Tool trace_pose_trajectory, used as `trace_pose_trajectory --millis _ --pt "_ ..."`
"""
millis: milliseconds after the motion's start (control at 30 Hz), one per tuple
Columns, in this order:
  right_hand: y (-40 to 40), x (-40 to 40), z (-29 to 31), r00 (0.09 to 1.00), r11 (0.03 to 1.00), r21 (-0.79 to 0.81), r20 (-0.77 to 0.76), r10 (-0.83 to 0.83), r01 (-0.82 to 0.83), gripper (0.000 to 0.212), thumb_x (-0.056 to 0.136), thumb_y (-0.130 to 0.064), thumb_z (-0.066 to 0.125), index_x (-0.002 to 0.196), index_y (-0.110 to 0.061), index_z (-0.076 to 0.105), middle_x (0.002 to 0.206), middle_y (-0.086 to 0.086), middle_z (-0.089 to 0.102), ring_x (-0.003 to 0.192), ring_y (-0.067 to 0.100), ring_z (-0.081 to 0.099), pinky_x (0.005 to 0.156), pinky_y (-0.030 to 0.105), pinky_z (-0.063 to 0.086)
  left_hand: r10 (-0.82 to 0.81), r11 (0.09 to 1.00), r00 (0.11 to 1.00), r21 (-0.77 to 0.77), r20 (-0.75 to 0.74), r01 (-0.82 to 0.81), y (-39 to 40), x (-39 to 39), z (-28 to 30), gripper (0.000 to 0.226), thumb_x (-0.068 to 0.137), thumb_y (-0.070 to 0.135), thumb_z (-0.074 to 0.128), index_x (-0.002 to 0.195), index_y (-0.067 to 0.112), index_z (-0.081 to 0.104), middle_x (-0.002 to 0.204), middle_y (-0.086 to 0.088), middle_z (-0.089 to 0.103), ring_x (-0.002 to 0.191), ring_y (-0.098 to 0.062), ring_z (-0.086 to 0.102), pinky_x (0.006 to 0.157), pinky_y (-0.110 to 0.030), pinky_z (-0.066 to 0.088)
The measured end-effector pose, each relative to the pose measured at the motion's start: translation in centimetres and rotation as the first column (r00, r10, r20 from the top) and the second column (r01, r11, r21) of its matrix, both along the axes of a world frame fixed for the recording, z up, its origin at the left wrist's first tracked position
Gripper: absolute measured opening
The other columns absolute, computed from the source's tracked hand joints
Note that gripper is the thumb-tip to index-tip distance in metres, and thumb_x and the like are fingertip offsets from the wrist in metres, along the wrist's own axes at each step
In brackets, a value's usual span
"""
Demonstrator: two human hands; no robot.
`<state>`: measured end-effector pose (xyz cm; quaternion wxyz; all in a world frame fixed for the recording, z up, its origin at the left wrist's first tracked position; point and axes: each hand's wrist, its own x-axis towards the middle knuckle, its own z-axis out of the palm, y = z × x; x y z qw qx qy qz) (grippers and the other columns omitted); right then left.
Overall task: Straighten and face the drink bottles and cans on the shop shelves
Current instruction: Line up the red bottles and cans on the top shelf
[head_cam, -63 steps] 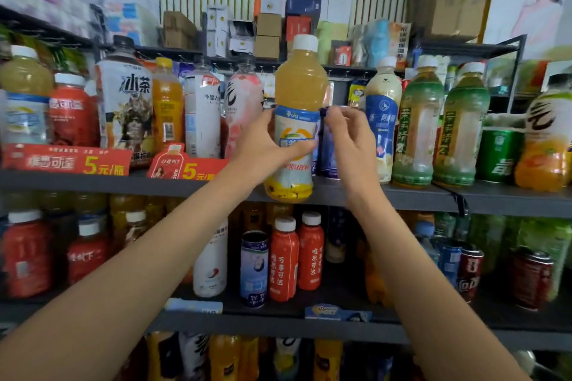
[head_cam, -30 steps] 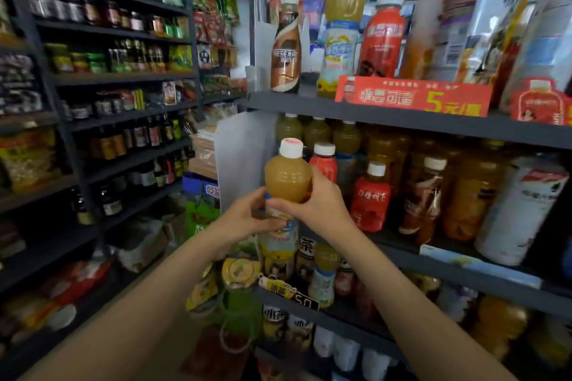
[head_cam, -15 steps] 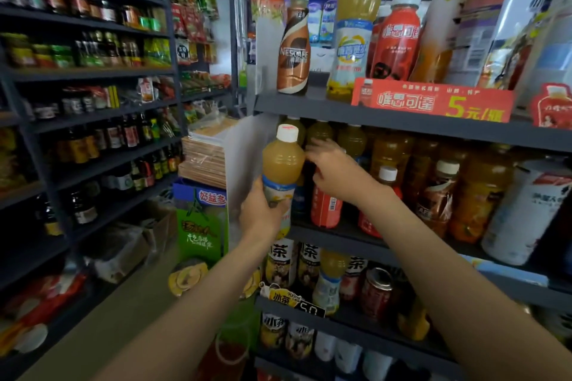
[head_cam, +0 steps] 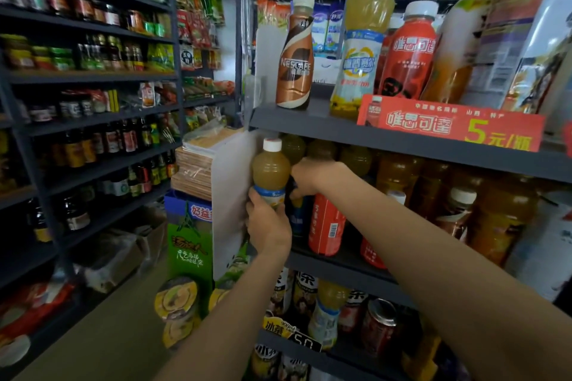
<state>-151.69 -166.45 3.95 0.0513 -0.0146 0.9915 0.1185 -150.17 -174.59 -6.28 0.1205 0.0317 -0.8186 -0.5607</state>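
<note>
An orange juice bottle (head_cam: pixel 270 168) with a white cap stands upright at the left end of the middle shelf (head_cam: pixel 340 266). My left hand (head_cam: pixel 268 223) grips its lower body from the front. Behind it, my right hand (head_cam: pixel 315 175) reaches in among the back bottles and curls over the top of a dark blue-labelled bottle (head_cam: pixel 297 216). Right beside that stands a red bottle (head_cam: pixel 326 224).
The top shelf (head_cam: pixel 325 127) carries a brown Nescafe bottle (head_cam: pixel 295 56), a yellow juice bottle (head_cam: pixel 362 49), a red bottle (head_cam: pixel 408 56) and a red price sign (head_cam: pixel 448 125). Cans and tea bottles fill the lower shelf. A green display box (head_cam: pixel 188 244) stands at the left.
The view swung from the right part of the shelves to their left end. The juice bottle went from the top shelf down to the middle shelf's left end. My right hand left it and reached behind.
</note>
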Motion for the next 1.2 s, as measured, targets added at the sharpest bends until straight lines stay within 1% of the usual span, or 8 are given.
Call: trace_pose_trajectory --millis 67,167,400,600,733,933,1067,1200 --pt "0.0 0.0 -0.5 1.0 0.997 0.072 -0.022 -0.007 0.008 0.027 0.086 -0.029 0.066 0.102 -0.009 0.056 0.099 0.01 0.055 0.098 0.027 0.05 0.093 0.042 0.041 -0.001 1.0 1.0 0.01 -0.018 0.001 0.2 -0.4 -0.3 0.065 0.091 0.019 0.056 0.145 0.014 0.02 0.138 -0.018 0.039 0.122 -0.039 0.043 0.098 -0.05 0.039" --pt "0.0 0.6 -0.6 0.994 0.994 0.109 -0.105 -0.001 0.012 0.049 0.08 -0.024 0.073 0.12 -0.003 0.053 0.127 0.013 0.046 0.121 0.036 0.041 0.106 0.05 0.03 0.03 0.999 0.999 -0.02 -0.028 -0.03 0.4 -0.5 -0.8 0.069 0.091 0.024 0.056 0.147 0.018 0.016 0.142 -0.016 0.035 0.125 -0.039 0.04 0.097 -0.054 0.038" --pt "0.3 3.0 -2.3 0.897 0.994 0.051 -0.428 0.11 -0.098 0.053 0.077 -0.038 0.072 0.116 -0.008 0.052 0.119 0.011 0.051 0.114 0.03 0.05 0.112 0.053 0.008 0.085 0.99 0.996 -0.108 -0.029 -0.087 0.6 -0.2 -1.0 0.068 0.092 0.036 0.052 0.148 0.022 0.016 0.145 -0.01 0.032 0.128 -0.038 0.033 0.098 -0.053 0.032" --pt "0.9 4.1 -6.7 0.634 0.959 0.106 -0.73 0.255 -0.264 0.062 0.046 -0.031 0.09 0.099 -0.013 0.061 0.089 0.01 0.06 0.083 0.029 0.061 0.1 0.054 0.035 0.007 0.967 0.995 -0.253 -0.101 -0.033 -0.4 -0.6 -1.6 0.071 0.092 0.031 0.054 0.147 0.01 0.013 0.143 -0.017 0.032 0.128 -0.038 0.034 0.096 -0.049 0.035" --pt "1.6 4.9 -8.0 0.527 0.902 0.119 -0.777 0.345 -0.415 0.058 0.055 -0.027 0.087 0.102 -0.017 0.053 0.099 0.011 0.059 0.091 0.03 0.058 0.102 0.049 0.022 -0.056 0.961 0.984 -0.275 -0.167 0.008 -1.3 -0.5 -1.9 0.075 0.091 0.024 0.056 0.147 0.004 0.011 0.145 -0.019 0.031 0.132 -0.035 0.032 0.099 -0.042 0.034" --pt "1.9 8.1 -8.9 0.367 0.821 0.188 -0.825 0.43 -0.538 0.037 0.077 -0.024 0.07 0.099 -0.013 0.042 0.11 0.016 0.054 0.098 0.028 0.046 0.085 0.041 0.04 -0.155 0.929 0.966 -0.363 -0.205 0.072 -2.0 -0.7 -1.9 0.077 0.089 0.019 0.059 0.146 0.003 0.01 0.142 -0.02 0.035 0.127 -0.038 0.04 0.095 -0.044 0.038" --pt "2.6 10.3 -8.3 0.407 0.831 0.123 -0.827 0.388 -0.542 0.038 0.077 -0.024 0.072 0.099 -0.013 0.043 0.116 0.011 0.04 0.101 0.025 0.041 0.075 0.032 0.047 -0.191 0.9 0.968 -0.423 -0.162 0.107 -1.5 -1.7 -1.3 0.071 0.09 0.019 0.059 0.144 0.002 0.015 0.136 -0.022 0.042 0.118 -0.04 0.048 0.091 -0.045 0.039" --pt "2.9 11.3 -7.6 0.492 0.854 0.026 -0.809 0.323 -0.519 0.036 0.081 -0.031 0.067 0.102 -0.014 0.044 0.117 0.013 0.047 0.105 0.025 0.042 0.069 0.034 0.053 -0.233 0.888 0.965 -0.43 -0.121 0.161 -1.1 -2.6 -1.2 0.07 0.091 0.017 0.057 0.143 -0.001 0.015 0.135 -0.024 0.042 0.118 -0.041 0.047 0.091 -0.046 0.038"
